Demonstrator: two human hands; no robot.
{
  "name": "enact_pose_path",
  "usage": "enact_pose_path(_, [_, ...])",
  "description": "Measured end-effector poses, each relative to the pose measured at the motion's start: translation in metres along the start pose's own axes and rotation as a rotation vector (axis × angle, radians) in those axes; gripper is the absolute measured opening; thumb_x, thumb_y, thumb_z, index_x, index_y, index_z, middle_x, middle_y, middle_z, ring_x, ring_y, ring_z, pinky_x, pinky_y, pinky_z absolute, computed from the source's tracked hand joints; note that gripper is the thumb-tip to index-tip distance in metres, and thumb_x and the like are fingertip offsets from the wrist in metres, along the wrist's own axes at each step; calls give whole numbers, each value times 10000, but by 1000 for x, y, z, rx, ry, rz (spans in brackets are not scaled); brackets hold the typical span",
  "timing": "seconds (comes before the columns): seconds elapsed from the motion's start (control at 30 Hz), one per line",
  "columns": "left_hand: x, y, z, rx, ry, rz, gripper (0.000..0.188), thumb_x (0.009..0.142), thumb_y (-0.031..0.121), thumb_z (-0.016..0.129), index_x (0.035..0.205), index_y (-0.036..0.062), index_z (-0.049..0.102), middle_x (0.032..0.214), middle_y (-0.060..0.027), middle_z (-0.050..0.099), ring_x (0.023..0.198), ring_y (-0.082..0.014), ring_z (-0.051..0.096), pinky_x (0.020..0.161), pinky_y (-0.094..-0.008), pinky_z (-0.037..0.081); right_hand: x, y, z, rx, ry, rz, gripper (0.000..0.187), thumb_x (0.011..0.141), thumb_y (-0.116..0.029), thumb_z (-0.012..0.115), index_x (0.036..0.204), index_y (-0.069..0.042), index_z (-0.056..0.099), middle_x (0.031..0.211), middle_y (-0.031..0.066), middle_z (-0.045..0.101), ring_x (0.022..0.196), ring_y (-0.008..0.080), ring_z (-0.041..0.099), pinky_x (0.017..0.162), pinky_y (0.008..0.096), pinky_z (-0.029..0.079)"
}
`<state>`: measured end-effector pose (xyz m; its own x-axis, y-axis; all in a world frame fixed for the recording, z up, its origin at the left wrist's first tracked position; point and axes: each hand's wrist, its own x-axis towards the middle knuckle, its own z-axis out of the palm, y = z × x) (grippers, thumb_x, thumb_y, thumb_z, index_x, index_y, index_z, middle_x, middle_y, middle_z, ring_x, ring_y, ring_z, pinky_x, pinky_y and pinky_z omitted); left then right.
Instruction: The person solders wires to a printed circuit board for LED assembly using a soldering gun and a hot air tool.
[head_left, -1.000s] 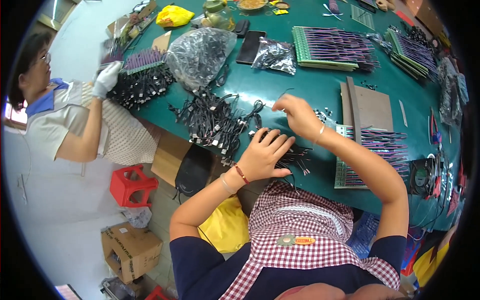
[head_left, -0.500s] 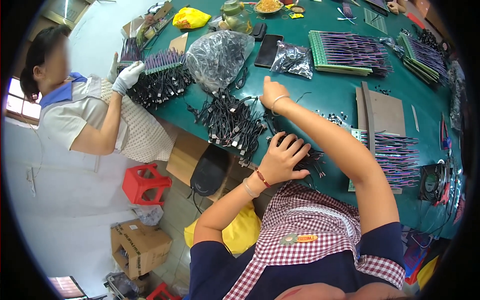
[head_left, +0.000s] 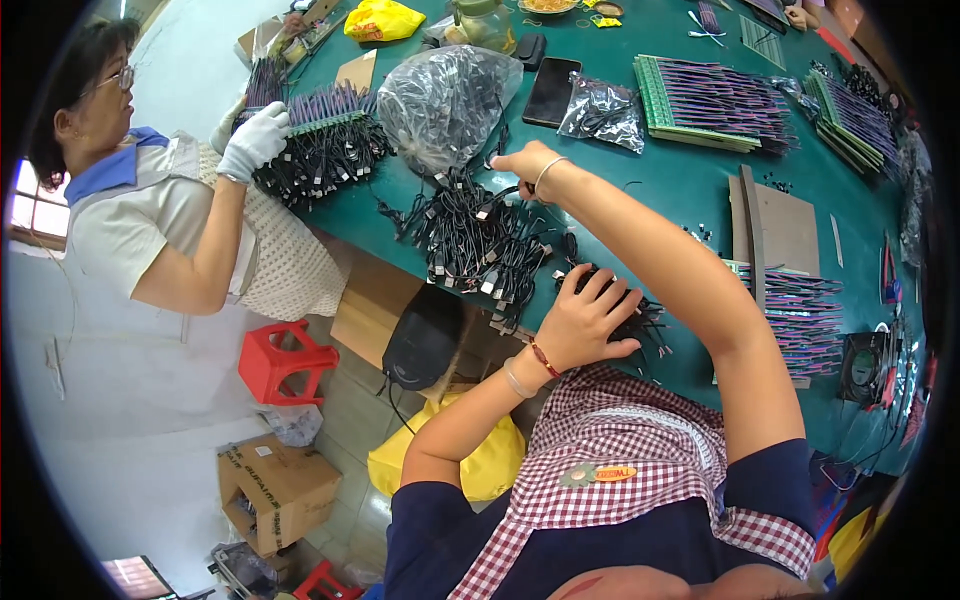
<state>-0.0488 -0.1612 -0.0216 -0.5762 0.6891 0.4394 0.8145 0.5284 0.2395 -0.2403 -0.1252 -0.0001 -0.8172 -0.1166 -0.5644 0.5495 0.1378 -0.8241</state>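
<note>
A bunch of black cables (head_left: 640,322) with thin bare-looking ends lies at the table's near edge. My left hand (head_left: 592,325) rests on top of it, fingers spread. Farther out, my right hand (head_left: 528,168) hangs by the far side of a tangled pile of black cables (head_left: 480,245) with small pale plugs. Its fingers are curled, one tip reaching left; what they hold, if anything, is hidden. Just beyond is a large clear plastic bag (head_left: 445,105) packed with dark items.
Green boards with purple wires (head_left: 710,105) lie at the back right. A grey bar (head_left: 752,240) crosses a brown board (head_left: 800,230). A phone (head_left: 551,92) lies beside a small bag (head_left: 603,115). At left, a gloved co-worker's hand (head_left: 256,145) touches a wired board (head_left: 325,120).
My right hand has moved left to the far side of the cable pile, and its fingers have shifted. My left hand stays on the cable bunch. The view has shifted slightly.
</note>
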Motion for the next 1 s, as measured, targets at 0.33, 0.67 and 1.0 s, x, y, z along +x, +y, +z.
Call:
enact_pose_path(0.33, [3,0,0,-37,20,-7,542,732,501,592,1083,88,577,1045,-81,550,1019,-245,502,921,-460,365,2,-13,-22,-621,-530,-670,521,694,-1,580,1203,14,469,935,94,599,767,184,549,691,307,469])
enact_pose_path(0.67, [-5,-4,-1,-71,71,-42,521,729,474,601,1082,92,579,1022,-77,551,1003,-237,505,918,-456,375,-4,-1,-2,-1071,156,-913,248,681,-175,611,861,-39,511,728,190,598,737,359,596,681,458,472])
enact_pose_path(1.0, [0,-9,2,-148,35,-6,518,728,490,603,1065,97,581,1021,-56,550,1014,-225,497,938,-453,358,73,-26,8,-869,233,-202,431,766,-332,634,1033,6,628,1077,185,615,1047,331,572,867,359,476])
